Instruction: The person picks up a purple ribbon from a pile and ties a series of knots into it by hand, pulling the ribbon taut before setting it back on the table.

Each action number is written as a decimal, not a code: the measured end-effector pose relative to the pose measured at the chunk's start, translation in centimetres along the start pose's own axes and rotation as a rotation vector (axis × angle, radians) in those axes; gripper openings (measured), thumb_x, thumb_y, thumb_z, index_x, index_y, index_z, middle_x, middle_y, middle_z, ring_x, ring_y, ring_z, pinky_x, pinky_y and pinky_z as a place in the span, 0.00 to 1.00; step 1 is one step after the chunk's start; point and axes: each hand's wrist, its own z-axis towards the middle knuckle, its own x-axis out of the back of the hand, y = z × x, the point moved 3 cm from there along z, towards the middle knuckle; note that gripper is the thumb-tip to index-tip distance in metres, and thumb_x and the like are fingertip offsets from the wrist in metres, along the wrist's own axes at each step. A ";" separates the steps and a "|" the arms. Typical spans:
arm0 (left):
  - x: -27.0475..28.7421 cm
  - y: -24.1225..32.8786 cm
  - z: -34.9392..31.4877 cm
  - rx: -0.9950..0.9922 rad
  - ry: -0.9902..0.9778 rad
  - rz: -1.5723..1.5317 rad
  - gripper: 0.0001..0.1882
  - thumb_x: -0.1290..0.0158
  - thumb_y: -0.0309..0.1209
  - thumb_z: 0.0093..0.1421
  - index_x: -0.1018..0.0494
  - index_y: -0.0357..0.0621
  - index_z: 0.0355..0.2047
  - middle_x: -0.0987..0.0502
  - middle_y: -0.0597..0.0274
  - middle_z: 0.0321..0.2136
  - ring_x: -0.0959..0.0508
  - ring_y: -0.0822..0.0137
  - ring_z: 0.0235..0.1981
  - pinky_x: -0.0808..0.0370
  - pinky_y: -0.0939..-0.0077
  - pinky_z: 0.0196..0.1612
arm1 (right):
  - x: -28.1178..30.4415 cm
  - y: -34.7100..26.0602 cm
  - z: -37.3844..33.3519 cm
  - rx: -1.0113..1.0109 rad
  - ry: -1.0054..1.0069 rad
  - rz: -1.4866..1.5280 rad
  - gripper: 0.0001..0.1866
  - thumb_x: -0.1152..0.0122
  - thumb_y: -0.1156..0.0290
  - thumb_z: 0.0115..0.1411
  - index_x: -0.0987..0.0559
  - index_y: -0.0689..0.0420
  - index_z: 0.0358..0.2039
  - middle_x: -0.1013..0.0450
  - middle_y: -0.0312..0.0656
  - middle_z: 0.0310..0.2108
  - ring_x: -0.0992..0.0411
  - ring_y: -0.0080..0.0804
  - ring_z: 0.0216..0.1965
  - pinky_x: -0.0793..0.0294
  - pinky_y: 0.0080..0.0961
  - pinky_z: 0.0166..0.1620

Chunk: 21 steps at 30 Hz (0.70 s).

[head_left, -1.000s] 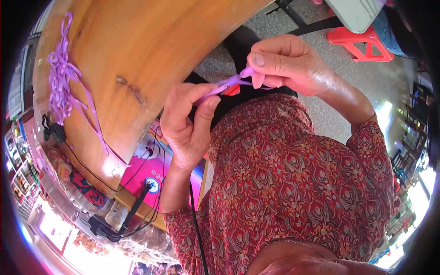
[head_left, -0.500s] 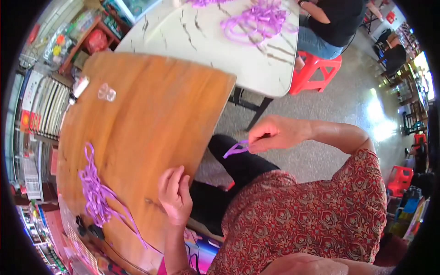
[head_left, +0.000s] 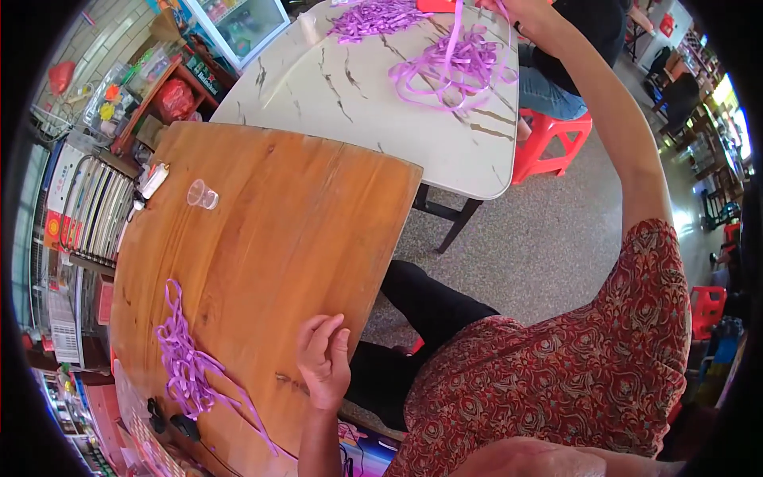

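Observation:
My left hand (head_left: 324, 362) hovers by the near edge of the wooden table (head_left: 270, 230), half curled, thumb apart from the fingers and nothing in it. Stretched far forward over the white marbled table (head_left: 294, 95), my right hand (head_left: 520, 11) is partly cut off by the top of the view. A strand of purple ribbon (head_left: 455, 48) runs up from a loose heap (head_left: 461, 71) toward it, and its fingers appear closed on ribbon. Another tangle of purple ribbon (head_left: 184, 358) lies on the wooden table, with long ends trailing toward my left forearm.
A clear plastic cup (head_left: 203, 195) lies on the wooden table. More purple ribbon (head_left: 377, 20) and a red object (head_left: 435, 5) are at the white table's far side. A person in jeans (head_left: 548, 83) sits on a red stool (head_left: 548, 143). Shelves crowd the left.
My right hand has swung forward from above my lap to the far ribbon heap, where strands now rise. My left hand stays half curled by the table edge. The whole view has shifted slightly.

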 end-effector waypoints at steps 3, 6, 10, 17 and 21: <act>0.0 0.3 0.1 0.008 -0.016 -0.004 0.10 0.47 0.17 0.54 0.26 0.39 0.37 0.29 0.59 0.36 0.28 0.68 0.35 0.30 0.80 0.37 | -1.5 0.8 0.2 0.236 0.050 -0.462 0.10 0.43 0.67 0.56 0.23 0.62 0.29 0.29 0.43 0.24 0.29 0.36 0.27 0.33 0.26 0.30; -0.1 1.1 0.5 -0.014 -0.017 -0.044 0.09 0.46 0.18 0.54 0.25 0.39 0.37 0.29 0.59 0.36 0.28 0.67 0.35 0.30 0.80 0.37 | -0.4 8.0 0.5 0.249 0.079 -0.937 0.13 0.43 0.60 0.56 0.22 0.52 0.39 0.26 0.40 0.25 0.29 0.30 0.24 0.31 0.29 0.28; 0.4 0.3 -0.1 -0.005 -0.059 0.033 0.09 0.45 0.20 0.53 0.25 0.39 0.35 0.29 0.56 0.35 0.28 0.64 0.35 0.30 0.77 0.36 | -11.5 10.3 -6.9 0.123 0.021 -0.497 0.08 0.43 0.65 0.52 0.21 0.55 0.27 0.25 0.43 0.26 0.26 0.38 0.29 0.30 0.35 0.33; 0.0 0.8 -0.5 -0.074 -0.050 -0.014 0.08 0.41 0.21 0.49 0.24 0.39 0.32 0.28 0.56 0.31 0.27 0.59 0.31 0.29 0.73 0.34 | -23.1 -1.3 -15.9 0.450 -0.240 -0.285 0.08 0.37 0.72 0.51 0.22 0.58 0.33 0.25 0.41 0.32 0.27 0.37 0.36 0.27 0.28 0.36; -0.4 1.1 -0.3 -0.170 -0.030 0.022 0.08 0.41 0.25 0.47 0.24 0.43 0.31 0.27 0.57 0.30 0.26 0.57 0.32 0.32 0.66 0.32 | -27.8 -7.5 -17.1 0.585 -0.349 -0.111 0.07 0.37 0.71 0.51 0.22 0.57 0.32 0.26 0.38 0.33 0.28 0.37 0.35 0.29 0.29 0.39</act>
